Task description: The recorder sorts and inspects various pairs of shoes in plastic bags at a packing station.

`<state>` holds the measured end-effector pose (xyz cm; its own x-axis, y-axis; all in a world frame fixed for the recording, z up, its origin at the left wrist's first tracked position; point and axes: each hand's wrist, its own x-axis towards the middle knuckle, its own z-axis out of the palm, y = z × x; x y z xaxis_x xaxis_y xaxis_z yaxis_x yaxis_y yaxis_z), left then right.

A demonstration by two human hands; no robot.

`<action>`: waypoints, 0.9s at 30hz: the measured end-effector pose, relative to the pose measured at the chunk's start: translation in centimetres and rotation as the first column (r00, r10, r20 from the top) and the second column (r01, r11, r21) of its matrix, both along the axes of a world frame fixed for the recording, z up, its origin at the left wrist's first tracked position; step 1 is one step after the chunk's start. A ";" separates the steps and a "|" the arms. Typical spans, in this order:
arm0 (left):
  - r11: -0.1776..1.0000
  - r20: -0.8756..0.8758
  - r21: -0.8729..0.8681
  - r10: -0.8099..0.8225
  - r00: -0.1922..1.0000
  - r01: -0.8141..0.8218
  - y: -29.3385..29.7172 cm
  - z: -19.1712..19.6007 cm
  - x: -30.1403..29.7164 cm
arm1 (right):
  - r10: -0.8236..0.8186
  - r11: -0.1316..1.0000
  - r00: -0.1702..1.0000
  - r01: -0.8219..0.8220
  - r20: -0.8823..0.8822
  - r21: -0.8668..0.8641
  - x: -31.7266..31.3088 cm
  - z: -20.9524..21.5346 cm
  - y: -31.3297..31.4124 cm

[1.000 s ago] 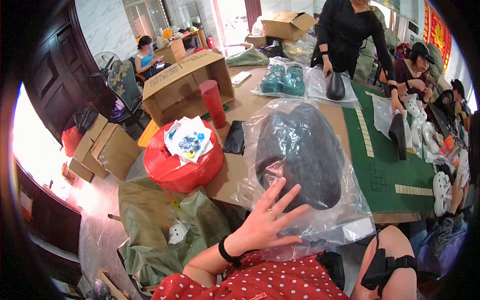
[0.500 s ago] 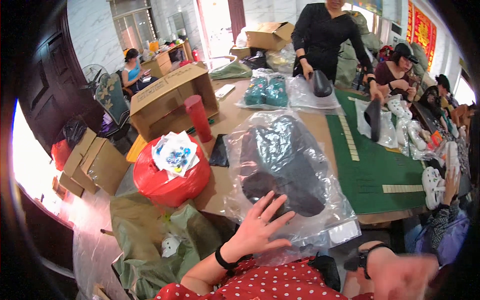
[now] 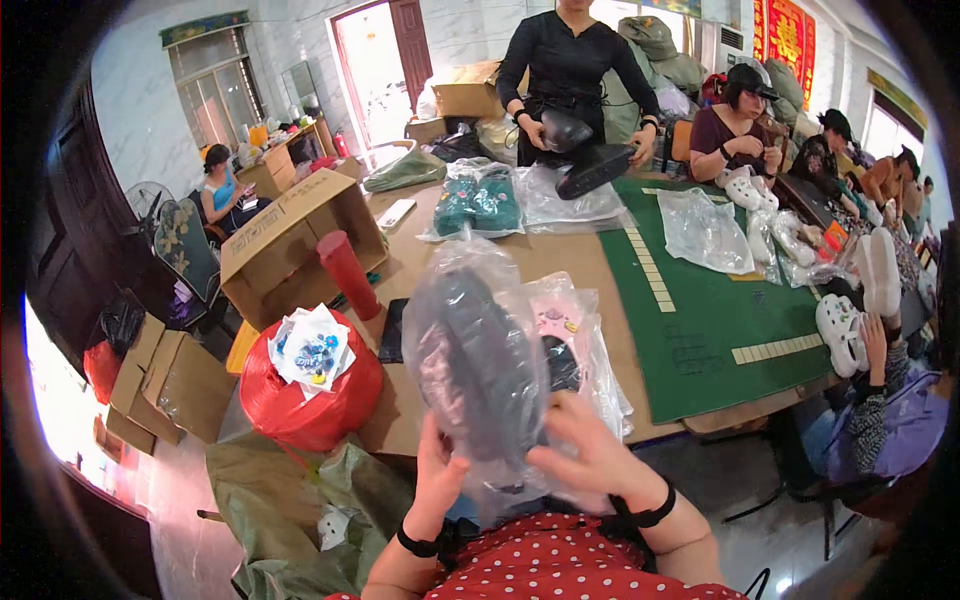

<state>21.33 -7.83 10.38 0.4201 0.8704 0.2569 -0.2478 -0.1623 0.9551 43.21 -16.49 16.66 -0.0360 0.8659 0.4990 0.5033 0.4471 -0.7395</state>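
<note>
A clear plastic bag with dark clogs (image 3: 480, 350) inside is held up before me, tilted, over the near edge of the table. My left hand (image 3: 440, 468) grips its lower left side. My right hand (image 3: 583, 447) has its fingers closed on the lower right side. Behind it on the table lies a clear bag holding pink clogs (image 3: 553, 316) with small charms, partly hidden. Another bag with teal clogs (image 3: 478, 200) rests farther back.
A red roll of plastic twine (image 3: 310, 385), a red cylinder (image 3: 348, 275) and an open cardboard box (image 3: 290, 245) stand at left. Across the table a person in black holds dark shoes (image 3: 590, 172). A green mat (image 3: 700, 330) and white clogs (image 3: 842, 335) lie at right.
The bag with the dark clogs has risen off the table, and both my hands now hold it. The pink clogs have come into view. The person opposite has lifted the dark shoes.
</note>
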 end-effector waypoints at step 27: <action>0.636 0.767 -0.519 0.050 0.640 0.571 -0.3 1.0 0.7 | -0.242 0.791 0.970 0.180 0.028 0.584 -3.8 -1.2 0.6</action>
<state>22.02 -8.09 11.40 0.6339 0.7727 -0.0321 -0.7422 0.6195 0.2556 39.39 -15.88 15.42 0.0396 0.4135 0.9097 0.6900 0.6471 -0.3242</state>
